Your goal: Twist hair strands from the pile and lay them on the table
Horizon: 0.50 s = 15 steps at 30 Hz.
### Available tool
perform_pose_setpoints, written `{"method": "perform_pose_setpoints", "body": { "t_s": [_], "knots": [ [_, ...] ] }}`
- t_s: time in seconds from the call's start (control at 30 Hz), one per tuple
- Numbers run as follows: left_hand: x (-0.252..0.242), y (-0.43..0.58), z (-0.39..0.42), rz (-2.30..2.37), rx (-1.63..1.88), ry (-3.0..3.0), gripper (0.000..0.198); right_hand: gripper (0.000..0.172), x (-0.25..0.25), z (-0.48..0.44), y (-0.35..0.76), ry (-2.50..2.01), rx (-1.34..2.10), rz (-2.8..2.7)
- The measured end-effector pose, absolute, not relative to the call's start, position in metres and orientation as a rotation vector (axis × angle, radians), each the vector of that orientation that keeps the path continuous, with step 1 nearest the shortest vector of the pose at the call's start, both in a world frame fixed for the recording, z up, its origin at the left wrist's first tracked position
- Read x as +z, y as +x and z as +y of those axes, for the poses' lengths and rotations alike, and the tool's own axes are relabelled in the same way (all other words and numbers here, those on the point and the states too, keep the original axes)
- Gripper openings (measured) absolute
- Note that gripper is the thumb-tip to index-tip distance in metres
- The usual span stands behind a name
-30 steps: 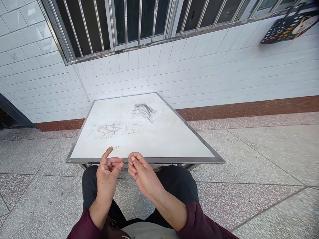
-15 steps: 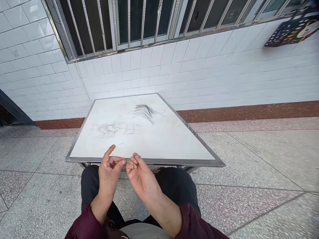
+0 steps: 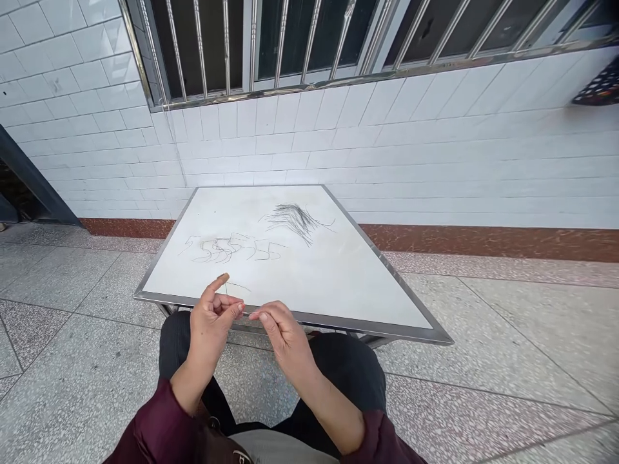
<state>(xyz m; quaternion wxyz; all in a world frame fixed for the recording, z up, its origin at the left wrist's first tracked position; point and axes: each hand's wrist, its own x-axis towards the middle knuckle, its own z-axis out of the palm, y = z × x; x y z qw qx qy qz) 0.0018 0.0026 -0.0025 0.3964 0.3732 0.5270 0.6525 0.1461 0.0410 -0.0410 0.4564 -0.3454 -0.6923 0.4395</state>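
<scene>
My left hand point(image 3: 210, 328) is over the near edge of the white table point(image 3: 338, 277). Its thumb and a finger pinch a very thin dark wire, while the index finger, brown-covered at the tip, points up. Close by on the right, my right hand point(image 3: 290, 341) has thumb and forefinger pressed together at the other side of the wire; the strand barely shows between the hands. A fine curved strand point(image 3: 239, 286) shows just beyond the left index finger. Farther back lie several bent wires point(image 3: 227, 248) in a loose row, and right of them a dark pile of straighter wires point(image 3: 297, 219).
The table has a grey metal rim point(image 3: 159, 298) and stands close to a white tiled wall point(image 3: 271, 145). Above it is a window with metal bars point(image 3: 285, 45). My knees point(image 3: 345, 361) are under the near edge. A patterned bag point(image 3: 599, 87) hangs at the far right.
My right hand has turned from palm up with curled fingers to knuckles up, its fingertips pinching beside the left hand. My left hand stays nearly still. The view has shifted slightly.
</scene>
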Motion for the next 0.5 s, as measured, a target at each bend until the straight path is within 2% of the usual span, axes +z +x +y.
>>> {"method": "perform_pose_setpoints", "body": {
  "t_s": [0.2, 0.5],
  "knots": [
    [-0.003, 0.005, -0.004, 1.318, 1.585, 1.005, 0.053, 0.029, -0.040, 0.048, 0.153, -0.919, 1.232, -1.606],
    [-0.011, -0.002, -0.012, 1.268, 1.555, 1.081, 0.069, 0.028, -0.038, 0.045, 0.153, -0.903, 1.304, -1.542]
  ]
}}
